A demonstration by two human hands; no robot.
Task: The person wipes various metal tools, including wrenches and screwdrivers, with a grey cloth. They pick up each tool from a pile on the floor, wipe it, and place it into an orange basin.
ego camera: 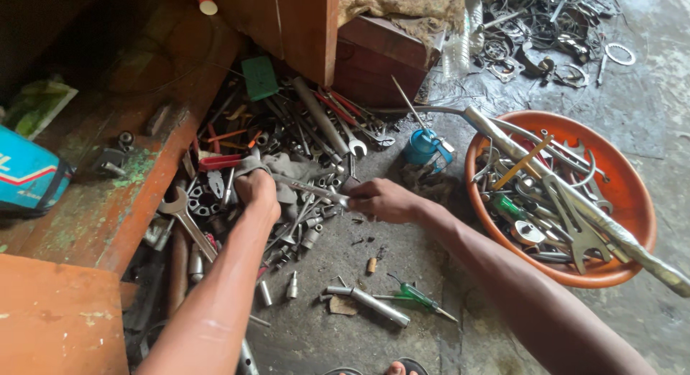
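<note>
on the floor: a heap of tools (287,152) lies spread against a low wooden step, within reach of both arms.
left hand (256,188): fingers closed around a grey rag (287,167), bunched at one end of a metal rod (309,190); the rag wraps the rod, so the grip looks suited to wiping or steadying it.
right hand (384,200): fingers closed on the rod's other end, pinching it near the tip, so the rod is braced between both hands.
rod: held level just above the heap, between the two hands, over loose sockets (309,235).
wrench (185,217): lies flat beside the left forearm, touching other tools.
screwdriver (420,297): green handle, on bare floor near the right arm, apart from the heap.
basin (632,202): orange, right of the right arm, full of wrenches and parts; a long wrapped bar (611,228) rests across its rim, too long to fit inside.
oil can (425,146): blue, upright between heap and basin.
step (108,202): worn, orange paint; a blue box (29,175) sits on it.
toes: just visible at the lower edge.
</note>
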